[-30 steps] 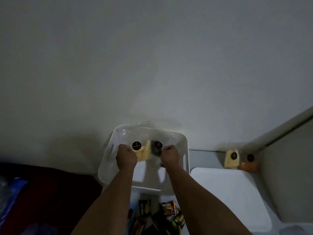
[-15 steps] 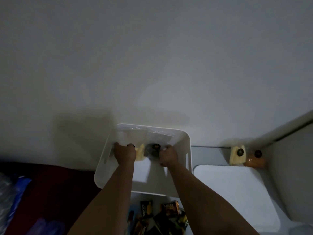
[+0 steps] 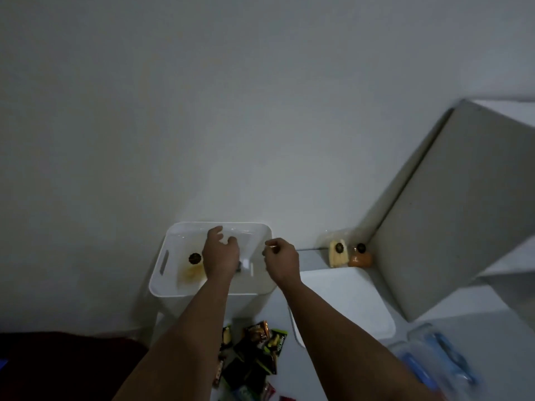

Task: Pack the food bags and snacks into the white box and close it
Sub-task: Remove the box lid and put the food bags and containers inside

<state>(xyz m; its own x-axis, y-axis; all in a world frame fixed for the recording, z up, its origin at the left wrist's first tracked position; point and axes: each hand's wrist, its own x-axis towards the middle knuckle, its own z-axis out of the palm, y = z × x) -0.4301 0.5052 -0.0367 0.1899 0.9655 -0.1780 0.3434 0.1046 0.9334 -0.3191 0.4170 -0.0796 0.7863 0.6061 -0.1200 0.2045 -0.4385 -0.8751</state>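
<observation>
Hands hover loose-fingered, left [image 3: 220, 256] inside white box [image 3: 262, 230], right [image 3: 282, 259] past its rim.

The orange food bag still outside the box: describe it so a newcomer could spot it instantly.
Start at the white box, then go right past the flat white lid to the wall corner behind it. Two food bags stand there side by side. The orange food bag is the right one, nearer the corner, shorter than its pale yellow bag neighbour.

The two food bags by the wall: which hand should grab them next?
Probably the right hand. It hangs just outside the white box, nearest the food bags. The left hand is over the box.
</observation>
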